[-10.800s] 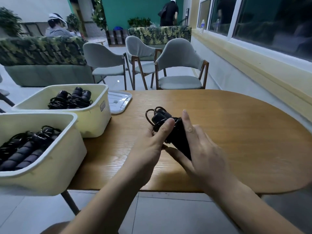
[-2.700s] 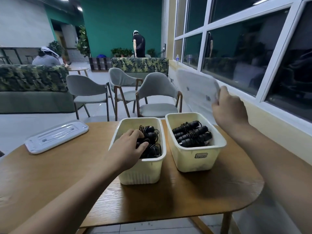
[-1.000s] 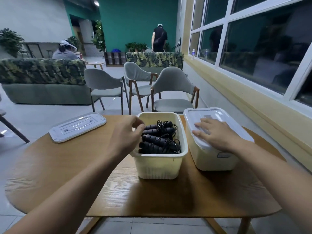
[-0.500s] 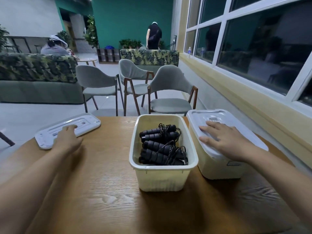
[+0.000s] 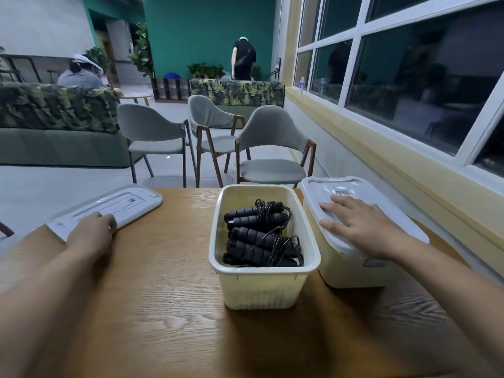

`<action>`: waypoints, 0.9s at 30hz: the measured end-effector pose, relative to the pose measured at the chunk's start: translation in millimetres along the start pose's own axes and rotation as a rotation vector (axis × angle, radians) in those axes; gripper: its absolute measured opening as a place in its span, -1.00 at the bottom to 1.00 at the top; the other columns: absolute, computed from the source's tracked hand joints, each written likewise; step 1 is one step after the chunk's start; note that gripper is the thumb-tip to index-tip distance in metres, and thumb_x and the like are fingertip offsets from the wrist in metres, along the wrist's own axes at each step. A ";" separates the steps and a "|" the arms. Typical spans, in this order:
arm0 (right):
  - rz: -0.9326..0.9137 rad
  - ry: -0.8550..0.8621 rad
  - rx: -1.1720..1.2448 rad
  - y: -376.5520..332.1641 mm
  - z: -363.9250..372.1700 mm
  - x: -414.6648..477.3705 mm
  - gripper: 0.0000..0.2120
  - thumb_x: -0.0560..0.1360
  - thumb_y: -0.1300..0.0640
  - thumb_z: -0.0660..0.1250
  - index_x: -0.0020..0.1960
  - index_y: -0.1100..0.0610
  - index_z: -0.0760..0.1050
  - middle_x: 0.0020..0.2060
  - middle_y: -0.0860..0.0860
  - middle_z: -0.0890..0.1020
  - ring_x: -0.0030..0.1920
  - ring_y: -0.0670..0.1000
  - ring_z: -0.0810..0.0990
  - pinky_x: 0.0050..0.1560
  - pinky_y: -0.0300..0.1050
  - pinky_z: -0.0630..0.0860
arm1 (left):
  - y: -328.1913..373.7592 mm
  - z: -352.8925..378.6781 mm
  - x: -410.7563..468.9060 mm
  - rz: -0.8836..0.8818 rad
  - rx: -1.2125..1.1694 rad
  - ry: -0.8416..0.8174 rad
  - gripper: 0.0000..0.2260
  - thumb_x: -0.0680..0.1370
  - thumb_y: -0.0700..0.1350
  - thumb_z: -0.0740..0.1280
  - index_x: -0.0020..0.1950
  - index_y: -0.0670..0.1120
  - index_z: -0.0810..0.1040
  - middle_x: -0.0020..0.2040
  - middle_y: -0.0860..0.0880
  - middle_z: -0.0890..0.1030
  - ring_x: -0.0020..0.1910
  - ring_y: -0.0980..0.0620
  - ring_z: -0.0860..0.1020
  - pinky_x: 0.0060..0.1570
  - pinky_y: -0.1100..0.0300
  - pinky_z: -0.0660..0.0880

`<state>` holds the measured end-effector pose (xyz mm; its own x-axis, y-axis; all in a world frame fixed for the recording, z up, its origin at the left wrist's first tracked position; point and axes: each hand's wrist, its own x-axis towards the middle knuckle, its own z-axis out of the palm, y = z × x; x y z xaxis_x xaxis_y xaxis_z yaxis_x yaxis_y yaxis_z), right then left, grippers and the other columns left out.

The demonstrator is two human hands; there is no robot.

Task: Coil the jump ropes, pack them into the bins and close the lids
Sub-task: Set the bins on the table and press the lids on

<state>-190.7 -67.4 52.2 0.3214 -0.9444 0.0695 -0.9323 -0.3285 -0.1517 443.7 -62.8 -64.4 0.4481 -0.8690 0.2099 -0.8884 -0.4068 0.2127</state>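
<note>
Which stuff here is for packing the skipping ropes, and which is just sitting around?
For the job: jump ropes, open bin, loose lid touched by the left hand, lidded bin under the right hand.
Just lying about: grey chairs, leafy sofa, water bottle.

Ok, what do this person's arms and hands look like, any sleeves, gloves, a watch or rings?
No gloves: the left hand and right hand are bare, with no rings that I can see. Neither wrist carries a watch or band. The left forearm and right forearm are uncovered as far as the frame reaches, and no sleeve comes into view.
</note>
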 end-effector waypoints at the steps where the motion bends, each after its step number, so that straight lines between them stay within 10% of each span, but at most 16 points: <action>1: -0.001 0.001 0.001 -0.8 -0.6 -0.7 -0.34 0.65 -0.47 -0.02 0.69 -0.27 0.19 0.72 -0.15 0.12 0.70 0.00 0.10 0.62 0.19 0.07 | 3.0 -2.8 -3.2 0.023 0.018 -0.005 -0.87 0.63 -0.20 0.31 -0.03 0.02 0.57 0.02 -0.07 0.57 0.06 -0.16 0.51 -0.06 -0.03 0.47; 14: -0.008 0.008 0.009 -1.1 -0.5 -1.1 -0.35 0.66 -0.46 -0.02 0.68 -0.26 0.20 0.72 -0.13 0.14 0.70 0.01 0.11 0.63 0.18 0.07 | 99.1 -73.3 -47.1 0.184 -0.241 0.172 -0.95 0.66 -0.24 0.27 0.02 -0.13 0.50 0.05 -0.19 0.53 -0.01 -0.27 0.53 -0.01 -0.14 0.49; 27: -0.004 0.015 0.030 -2.0 -2.7 -4.8 -0.12 0.46 -0.60 -0.18 0.66 -0.26 0.25 0.71 -0.10 0.19 0.68 0.04 0.17 0.61 0.19 0.13 | 257.2 -214.8 -143.1 0.363 -0.711 0.415 -0.87 0.71 -0.10 0.25 0.08 -0.16 0.47 -0.15 -0.01 0.54 -0.22 0.03 0.48 -0.31 0.30 0.37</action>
<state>-190.9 -62.2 54.8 0.3220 -0.9429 0.0851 -0.9257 -0.3324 -0.1804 172.4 17.5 165.2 0.2741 -0.6819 0.6782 -0.7727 0.2637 0.5774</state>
